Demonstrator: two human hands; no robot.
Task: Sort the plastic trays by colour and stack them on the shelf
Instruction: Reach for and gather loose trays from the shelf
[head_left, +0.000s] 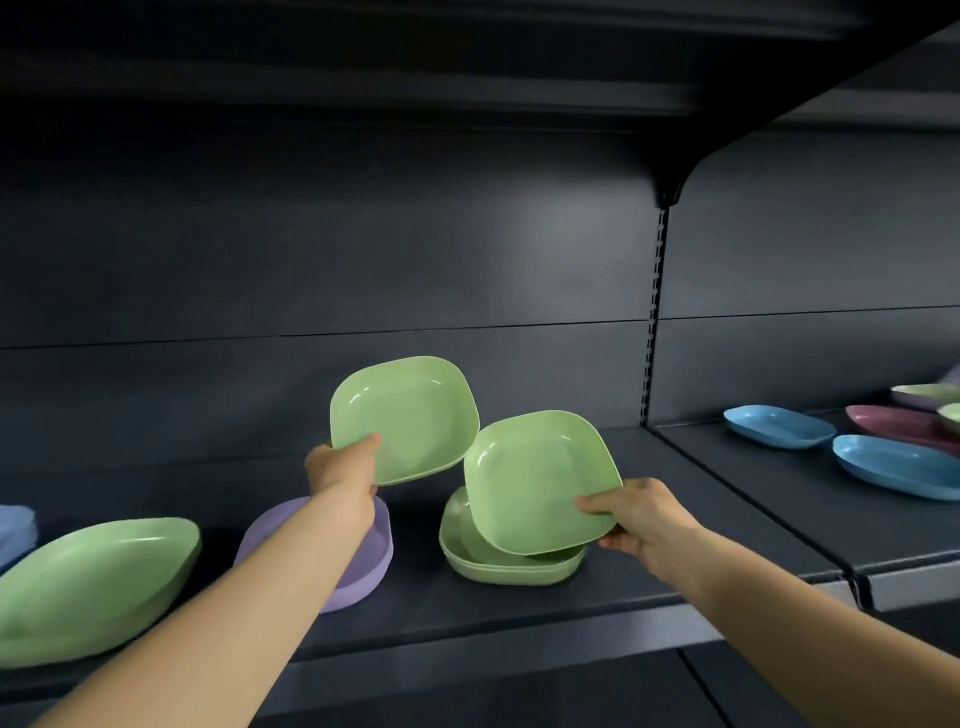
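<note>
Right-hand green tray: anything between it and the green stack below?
Nothing visible. The right hand pinches its green tray tilted, directly over the green stack, with no object between them. The left hand holds a second green tray up and to the left, clear of that path.

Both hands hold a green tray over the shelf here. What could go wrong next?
1. The right hand pinches its green tray only at a corner, tilted over the green stack; it might slip or land crooked.
2. The left hand holds the other green tray right above the purple stack; set straight down, colours would mix.
3. The stack sits near the shelf front edge; a nudge could push it off.
</note>
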